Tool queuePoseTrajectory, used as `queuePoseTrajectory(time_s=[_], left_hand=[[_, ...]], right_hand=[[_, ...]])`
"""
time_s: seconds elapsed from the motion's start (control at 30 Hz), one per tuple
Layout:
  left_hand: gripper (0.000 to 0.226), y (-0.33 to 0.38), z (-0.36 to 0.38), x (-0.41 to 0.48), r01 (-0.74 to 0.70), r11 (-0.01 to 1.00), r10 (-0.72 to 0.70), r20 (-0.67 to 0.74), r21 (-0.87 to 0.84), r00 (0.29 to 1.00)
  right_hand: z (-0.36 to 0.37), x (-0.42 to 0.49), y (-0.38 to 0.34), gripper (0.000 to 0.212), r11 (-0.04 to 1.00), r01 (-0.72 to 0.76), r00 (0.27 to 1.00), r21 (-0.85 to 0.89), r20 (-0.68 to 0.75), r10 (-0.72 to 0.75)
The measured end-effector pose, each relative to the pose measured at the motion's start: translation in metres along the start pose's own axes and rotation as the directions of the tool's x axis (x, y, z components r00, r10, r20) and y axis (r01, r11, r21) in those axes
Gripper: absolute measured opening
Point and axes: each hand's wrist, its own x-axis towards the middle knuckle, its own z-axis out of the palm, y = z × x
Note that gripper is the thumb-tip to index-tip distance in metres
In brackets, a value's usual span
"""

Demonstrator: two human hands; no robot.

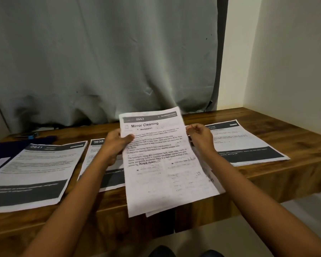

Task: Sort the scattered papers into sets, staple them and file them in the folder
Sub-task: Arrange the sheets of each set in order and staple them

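Desk [267,175]: back edge is closed off by a hanging curtain [100,52]; the right end is closed off by a wall [285,62].

The left half is covered by sheet 2641 [37,169] and sheet 3638 [98,158], both flat, with a narrow strip of bare wood between them. A dark folder [0,151] is noted at the far left, and a small blue object [32,135] near the curtain.

The middle is blocked by the held sheets [165,164], raised and tilted, gripped by the left hand [117,145] and pinched by the right hand [200,138]. The desk beneath them is hidden.

A kitchen sheet [248,143] lies flat to the right. Bare wood is seen beyond it towards the wall, and along the front edge.
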Motion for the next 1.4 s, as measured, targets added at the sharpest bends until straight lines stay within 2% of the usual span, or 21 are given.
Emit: queuePoseTrajectory(time_s=[0.07, 0.13, 0.23, 0.37, 0.43, 0.6, 0.73, 0.87, 1.07, 1.27, 1.4], left_hand=[[0.017, 0.003, -0.023, 0.0, 0.016, 0.998, -0.014, -0.034, 0.066, 0.999], [0.016, 0.002, -0.045, -0.003, 0.05, 0.987, -0.041, -0.058, 0.154, 0.997], [0.016, -0.007, -0.077, -0.01, 0.11, 0.951, -0.082, -0.104, 0.291, 0.991], [0.027, -0.016, -0.1, -0.02, 0.183, 0.886, -0.114, -0.184, 0.425, 0.976], [0.032, -0.019, -0.103, -0.023, 0.188, 0.856, -0.089, -0.221, 0.482, 0.971], [0.042, -0.02, -0.101, -0.03, 0.196, 0.807, -0.062, -0.25, 0.558, 0.966], [0.047, -0.019, -0.101, -0.032, 0.223, 0.802, -0.078, -0.274, 0.553, 0.959], [0.048, -0.02, -0.101, -0.035, 0.224, 0.8, -0.075, -0.277, 0.556, 0.958], [0.046, -0.021, -0.101, -0.037, 0.236, 0.81, -0.091, -0.283, 0.537, 0.955], [0.047, -0.019, -0.101, -0.039, 0.232, 0.833, -0.082, -0.302, 0.503, 0.95], [0.065, -0.023, -0.102, -0.042, 0.191, 0.851, -0.029, -0.319, 0.489, 0.947]], right_hand=[[-0.005, 0.004, -0.004, 0.01, 0.988, 0.039, 0.997, -0.153, 0.071, -0.029], [-0.01, 0.004, -0.003, 0.009, 0.924, 0.045, 0.991, -0.381, 0.131, 0.005], [-0.013, -0.003, 0.001, 0.04, 0.747, 0.047, 0.981, -0.663, 0.174, 0.092], [-0.01, -0.015, 0.003, 0.068, 0.541, 0.047, 0.961, -0.84, 0.186, 0.206], [-0.007, -0.015, 0.004, 0.072, 0.503, 0.04, 0.956, -0.863, 0.18, 0.234], [-0.003, -0.017, 0.001, 0.071, 0.529, -0.012, 0.952, -0.849, 0.152, 0.267], [-0.005, -0.018, -0.001, 0.071, 0.581, -0.07, 0.961, -0.811, 0.102, 0.258], [-0.005, -0.016, 0.004, 0.059, 0.605, -0.084, 0.971, -0.792, 0.072, 0.229], [-0.008, -0.009, 0.004, 0.026, 0.686, -0.011, 1.0, -0.727, 0.0, 0.016], [-0.024, 0.019, -0.06, 0.026, 0.776, 0.118, 0.966, -0.619, -0.11, -0.234], [-0.032, 0.035, -0.096, 0.023, 0.859, 0.156, 0.948, -0.487, -0.172, -0.269]])
